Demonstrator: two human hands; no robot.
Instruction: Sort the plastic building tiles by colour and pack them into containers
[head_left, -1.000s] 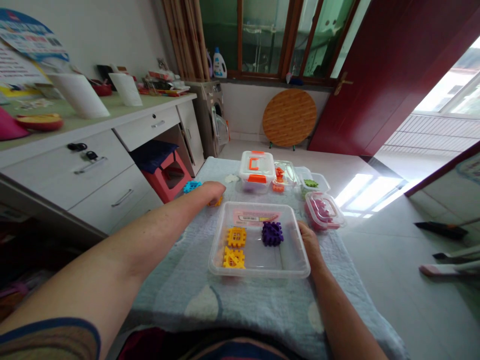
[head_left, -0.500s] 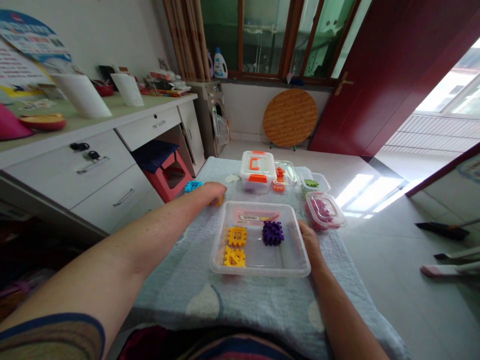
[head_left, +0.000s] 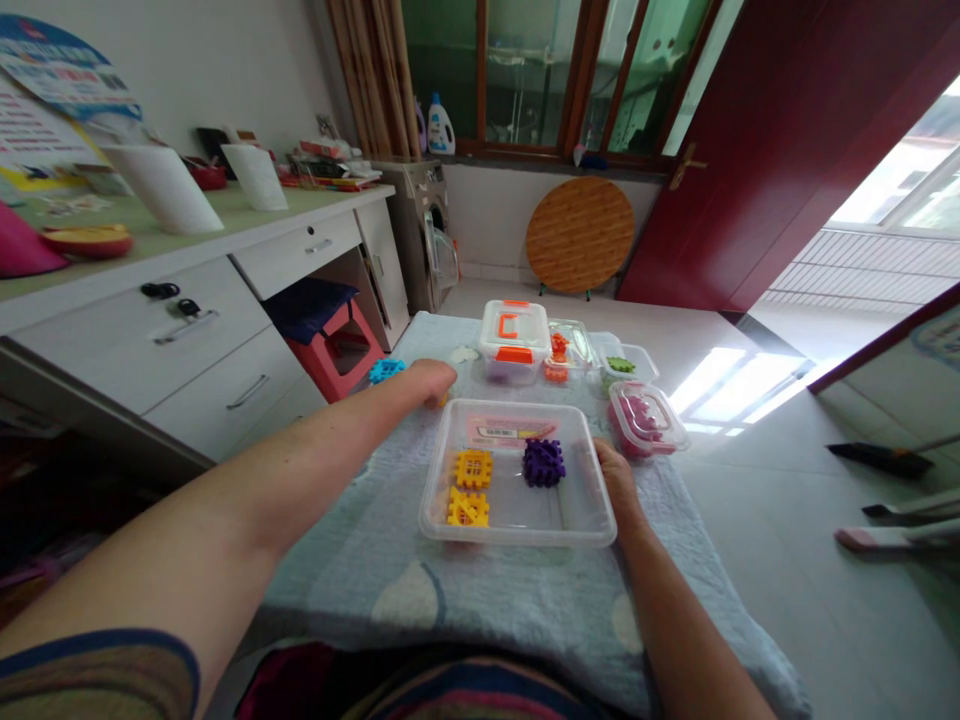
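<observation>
In front of me stands a clear plastic box (head_left: 517, 532) without a lid. Inside lie yellow building blocks (head_left: 472, 468) on the left and purple building blocks (head_left: 544, 463) towards the right. My right hand (head_left: 616, 478) grips the box's right wall, its fingers partly hidden by the side. Beyond the box's far left corner, my left hand (head_left: 433, 382) reaches down with curled fingers over another yellow block (head_left: 442, 401), of which only a small edge shows. Light-blue blocks (head_left: 386, 370) lie just left of that hand, partly behind the forearm.
A lidded box with orange clips (head_left: 514, 340) stands at the table's far side. Beside it are containers with orange blocks (head_left: 556, 366), a green block (head_left: 621, 364) and a lidded one with pink contents (head_left: 646, 418). A patterned cloth (head_left: 525, 600) covers the table.
My left hand has moved slightly right and now covers more of the yellow block beneath it. My right hand keeps its grip on the box. The view has shifted a little.
</observation>
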